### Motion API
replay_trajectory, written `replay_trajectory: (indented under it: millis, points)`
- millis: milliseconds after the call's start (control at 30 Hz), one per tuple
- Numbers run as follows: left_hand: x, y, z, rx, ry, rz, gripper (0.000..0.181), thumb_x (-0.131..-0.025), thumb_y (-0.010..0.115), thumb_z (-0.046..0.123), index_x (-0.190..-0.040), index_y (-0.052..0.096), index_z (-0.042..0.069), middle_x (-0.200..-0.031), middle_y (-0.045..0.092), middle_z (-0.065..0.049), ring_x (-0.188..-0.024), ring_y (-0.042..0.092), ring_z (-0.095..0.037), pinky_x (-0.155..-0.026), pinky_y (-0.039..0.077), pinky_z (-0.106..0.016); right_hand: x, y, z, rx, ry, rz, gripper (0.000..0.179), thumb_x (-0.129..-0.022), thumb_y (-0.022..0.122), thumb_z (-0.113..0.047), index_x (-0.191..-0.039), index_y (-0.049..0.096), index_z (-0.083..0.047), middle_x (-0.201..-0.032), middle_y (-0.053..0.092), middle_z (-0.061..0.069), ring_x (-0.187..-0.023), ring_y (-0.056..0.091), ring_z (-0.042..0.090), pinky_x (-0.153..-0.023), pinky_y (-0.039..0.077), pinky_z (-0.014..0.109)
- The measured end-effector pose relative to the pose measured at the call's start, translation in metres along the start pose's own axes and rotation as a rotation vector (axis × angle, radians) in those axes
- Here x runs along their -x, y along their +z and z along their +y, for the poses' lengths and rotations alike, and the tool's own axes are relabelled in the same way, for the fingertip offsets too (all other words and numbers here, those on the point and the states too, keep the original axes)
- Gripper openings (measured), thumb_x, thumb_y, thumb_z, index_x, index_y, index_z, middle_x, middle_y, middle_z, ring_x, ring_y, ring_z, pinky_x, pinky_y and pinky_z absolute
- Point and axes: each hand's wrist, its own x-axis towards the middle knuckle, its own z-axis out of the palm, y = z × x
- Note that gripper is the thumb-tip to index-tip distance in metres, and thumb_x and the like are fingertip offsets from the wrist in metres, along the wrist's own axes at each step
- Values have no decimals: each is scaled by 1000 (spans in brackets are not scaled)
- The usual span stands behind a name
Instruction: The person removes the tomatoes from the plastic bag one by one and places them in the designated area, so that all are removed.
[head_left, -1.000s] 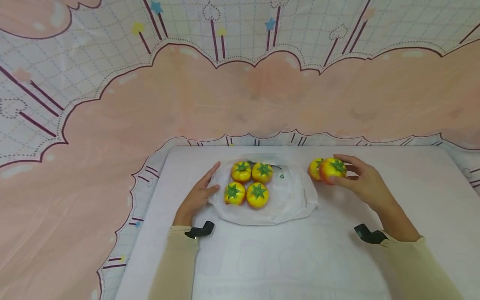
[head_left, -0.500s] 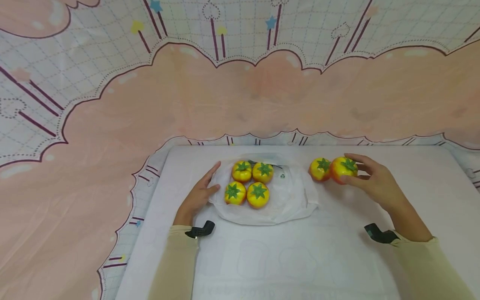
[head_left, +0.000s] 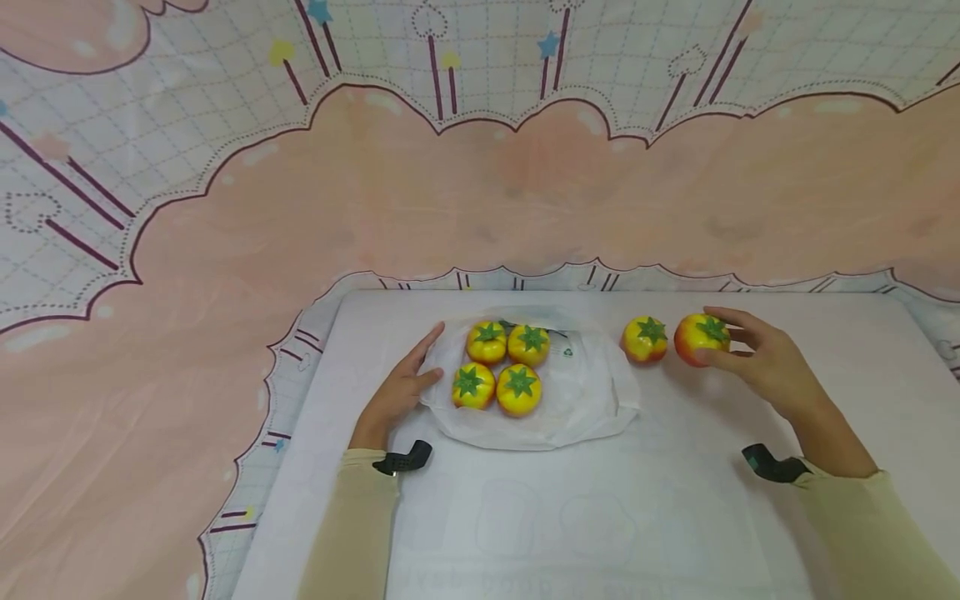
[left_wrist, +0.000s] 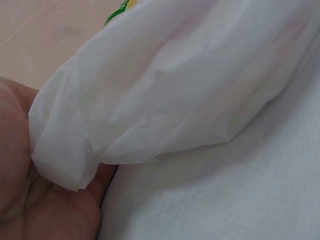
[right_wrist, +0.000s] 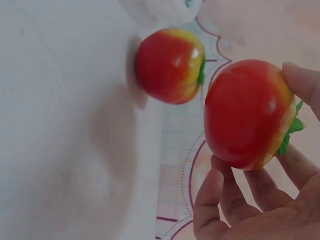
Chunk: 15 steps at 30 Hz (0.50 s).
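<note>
My right hand [head_left: 776, 371] holds a glossy tomato [right_wrist: 245, 115], red below and yellow around its green star-shaped leaves. Thumb and fingers grip it from its right side, raised a little over the table. Just left of it, a second tomato [head_left: 644, 340] stands by itself on the table, leaves up. Several more tomatoes [head_left: 519, 390] sit close together in a white plastic bag [head_left: 577, 408] that lies spread in the middle. At the bag's left side rests my left hand [head_left: 397, 392], fingers straight. In the left wrist view, the bag's crumpled edge [left_wrist: 65, 150] lies against the palm.
The table [head_left: 570, 517] wears a white cover with faint print near the front. Behind and to the left hangs a peach-coloured cloth [head_left: 450, 200] with cloud and star patterns. Black wrist cameras [head_left: 774, 464] sit on both wrists.
My right hand has moved right with its tomato, away from the standing tomato, so a gap now shows between the two. The left hand and the bag have stayed in place.
</note>
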Motion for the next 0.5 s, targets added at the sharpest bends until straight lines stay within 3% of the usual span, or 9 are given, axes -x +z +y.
replay_trajectory:
  millis: [500]
  points:
    - [0,1,-1,25,5,1,73,-102,56,7,-152,34,56,-171,15,15,-161,4,-20,-130,5,-52,-17,-1,17,7,45,-48,90,-88,77,-50,-159,33,-17,-166,25,22,-146,25,55,-105,31,82]
